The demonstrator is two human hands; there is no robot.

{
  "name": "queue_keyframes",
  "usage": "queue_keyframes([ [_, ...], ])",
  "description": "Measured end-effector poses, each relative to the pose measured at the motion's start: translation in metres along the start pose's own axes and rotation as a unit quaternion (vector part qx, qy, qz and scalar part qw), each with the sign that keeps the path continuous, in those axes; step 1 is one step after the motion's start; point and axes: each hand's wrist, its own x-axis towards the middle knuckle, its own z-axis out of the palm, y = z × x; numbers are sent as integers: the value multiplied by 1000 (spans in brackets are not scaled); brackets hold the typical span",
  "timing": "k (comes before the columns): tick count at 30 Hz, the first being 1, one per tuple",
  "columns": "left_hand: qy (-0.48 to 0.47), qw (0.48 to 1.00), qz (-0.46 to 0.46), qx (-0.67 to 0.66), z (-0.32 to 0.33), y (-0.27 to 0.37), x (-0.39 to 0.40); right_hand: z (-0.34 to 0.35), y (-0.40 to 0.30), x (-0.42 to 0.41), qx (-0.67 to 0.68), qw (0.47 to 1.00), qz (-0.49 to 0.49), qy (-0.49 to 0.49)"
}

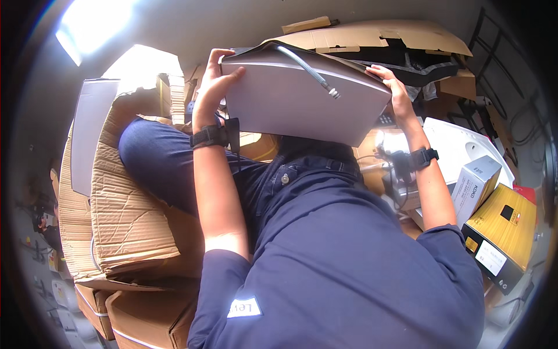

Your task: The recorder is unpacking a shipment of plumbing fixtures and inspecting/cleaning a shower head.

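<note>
A large flat panel-like box point(301, 100), pale grey-white on its near face with a dark upper edge, is held tilted before me between both hands. My left hand point(220, 83) grips its left upper corner, thumb on the pale face and fingers over the top. At the right upper corner, my right hand point(394, 91) grips the edge. A braided flexible hose point(305, 67) with a white and metal end fitting hangs from the top over the pale face. The underside and far side are hidden.
Left stands an opened corrugated cardboard box point(130, 209) with a grey panel point(93, 139); taped cartons point(148, 314) lie below. Right are a white basin-like piece point(466, 135), a grey-white box point(475, 187) and a yellow-black box point(501, 231). Behind lies torn cardboard point(414, 37). A person point(45, 227) is far left.
</note>
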Motion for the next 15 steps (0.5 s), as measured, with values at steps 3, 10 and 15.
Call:
queue_keyframes([
  [3, 6, 999, -26, 25, -1, -1, 2, -2, -3, 0, -54, 998, -22, 9],
  [10, -68, 995, 24, 64, -6, 3, 7, 3, -45, 7, -321, 944, -77, -10],
  [15, -66, 995, -7, 69, -7, 4, 6, 31, -75, 17, -459, 883, -66, -72],
])
